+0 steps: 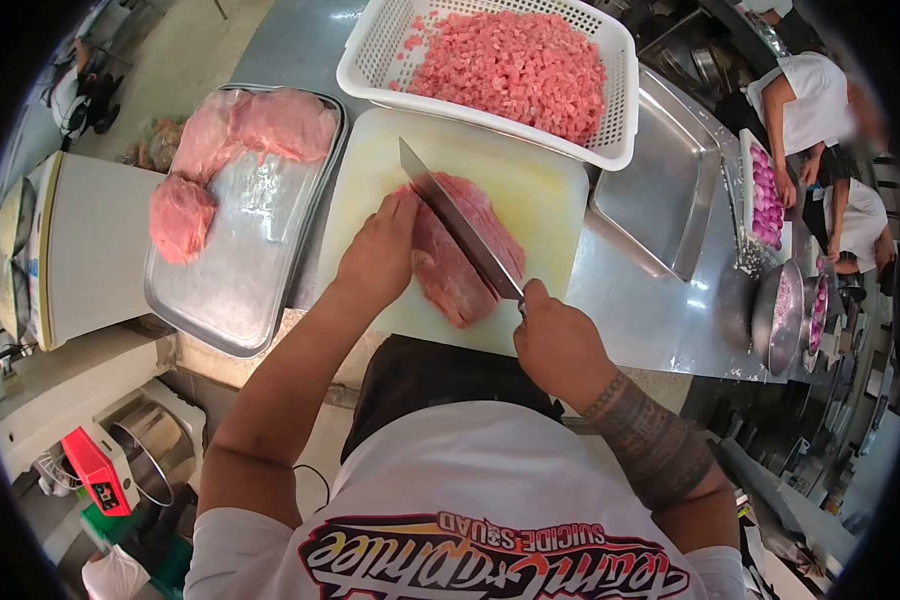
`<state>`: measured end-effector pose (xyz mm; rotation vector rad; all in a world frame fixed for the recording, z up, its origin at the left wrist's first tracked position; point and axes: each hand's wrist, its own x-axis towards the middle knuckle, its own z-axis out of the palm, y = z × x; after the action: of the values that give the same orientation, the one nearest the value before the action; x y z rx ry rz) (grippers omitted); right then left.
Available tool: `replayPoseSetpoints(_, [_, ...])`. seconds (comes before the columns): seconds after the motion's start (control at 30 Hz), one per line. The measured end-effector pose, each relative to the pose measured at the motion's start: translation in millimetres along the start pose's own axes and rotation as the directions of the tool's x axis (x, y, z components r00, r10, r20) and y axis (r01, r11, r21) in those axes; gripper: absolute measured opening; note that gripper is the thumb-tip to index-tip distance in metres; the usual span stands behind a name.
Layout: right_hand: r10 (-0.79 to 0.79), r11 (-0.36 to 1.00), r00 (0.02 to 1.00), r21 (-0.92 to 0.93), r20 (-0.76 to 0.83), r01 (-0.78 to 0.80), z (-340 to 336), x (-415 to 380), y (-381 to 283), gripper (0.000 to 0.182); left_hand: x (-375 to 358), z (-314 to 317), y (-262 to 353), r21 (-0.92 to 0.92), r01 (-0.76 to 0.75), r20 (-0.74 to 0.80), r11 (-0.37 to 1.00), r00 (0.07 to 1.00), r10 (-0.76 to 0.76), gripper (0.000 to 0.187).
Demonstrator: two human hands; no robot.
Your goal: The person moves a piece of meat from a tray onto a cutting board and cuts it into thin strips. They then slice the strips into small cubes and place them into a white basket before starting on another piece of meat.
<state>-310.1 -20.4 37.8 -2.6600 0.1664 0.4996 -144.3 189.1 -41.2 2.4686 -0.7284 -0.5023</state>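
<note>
A large piece of raw meat point(450, 272) lies on the pale cutting board point(365, 150) in front of me. My left hand point(382, 242) grips its left side, fingertips curled at the upper edge beside the blade. In my right hand point(560, 335) is the handle of a knife point(462, 230). Its long, broad blade runs diagonally across the meat, tip pointing up and left past the far edge. The underside of the blade and my left thumb are partly hidden.
Beyond the board stands a white perforated basket point(485, 118) of diced meat. Left is a metal tray point(235, 295) with bigger raw pieces; right, a deeper metal pan point(655, 190). Two people point(815, 100) work at the far right by chopped purple onions point(765, 195) and metal bowls point(778, 318).
</note>
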Motion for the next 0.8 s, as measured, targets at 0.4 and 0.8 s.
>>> replayPoseSetpoints(0.4, [-0.016, 0.999, 0.985, 0.033, 0.17, 0.011, -40, 4, -13, 0.024, 4, -4, 2, 0.015, 0.027, 0.053, 1.0, 0.998, -0.028, 0.083])
replayPoseSetpoints(0.8, [-0.032, 0.999, 0.995, 0.046, 0.091, 0.028, 19, 113, -43, 0.042, 5, 0, -1, 0.037, -0.024, -0.013, 0.999, 1.0, 0.024, 0.052])
